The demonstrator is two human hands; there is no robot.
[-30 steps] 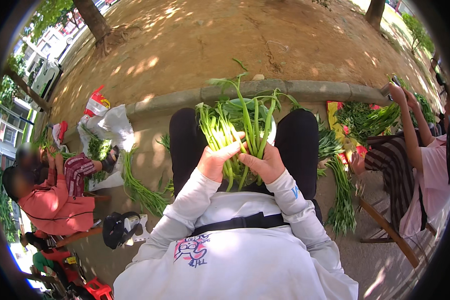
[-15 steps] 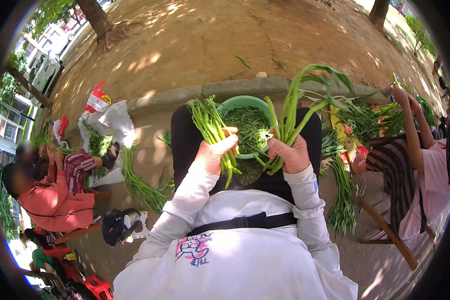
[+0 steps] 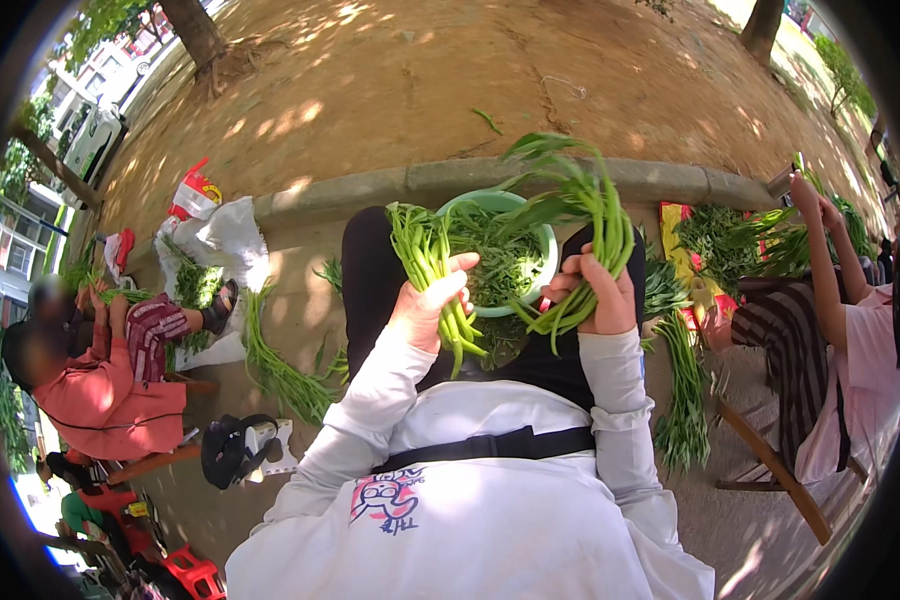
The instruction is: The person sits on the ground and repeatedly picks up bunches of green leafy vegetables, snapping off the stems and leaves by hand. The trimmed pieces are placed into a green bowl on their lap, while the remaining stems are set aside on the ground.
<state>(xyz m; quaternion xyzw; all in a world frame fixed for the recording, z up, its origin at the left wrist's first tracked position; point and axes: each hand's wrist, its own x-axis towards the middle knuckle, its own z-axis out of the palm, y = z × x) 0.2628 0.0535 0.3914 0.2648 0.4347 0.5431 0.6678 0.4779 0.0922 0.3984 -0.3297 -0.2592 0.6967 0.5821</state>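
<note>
- Above the left thigh, by the rim of a pale green basin [image 3: 551,262]: gripping a bunch of green stems [image 3: 420,248] in the left hand [image 3: 422,312], thumb laid across it, lower ends hanging toward the lap.
- Over the right thigh: grasping leafy stalks [image 3: 605,215] in the right hand [image 3: 602,295], fingers curled round them, long leaves arching up and leftward above the basin, lower ends angled inward.
- Between the two hands: both bunches held apart from each other, neither released.
- Between the knees of the black trousers [image 3: 368,255]: loose leaves [image 3: 505,245] lying in the basin.
- On the pavement, left and right of the legs: one long bundle [image 3: 285,370] and another bundle [image 3: 683,410], both green.
- Off to the left: seated person in a coral top [image 3: 120,400], near a white sheet [image 3: 235,260] with greens on it.
- Off to the right: seated person in striped trousers [image 3: 790,340], both arms raised.
- Beyond the basin: stone curb [image 3: 330,193], then brown soil [image 3: 410,100].
</note>
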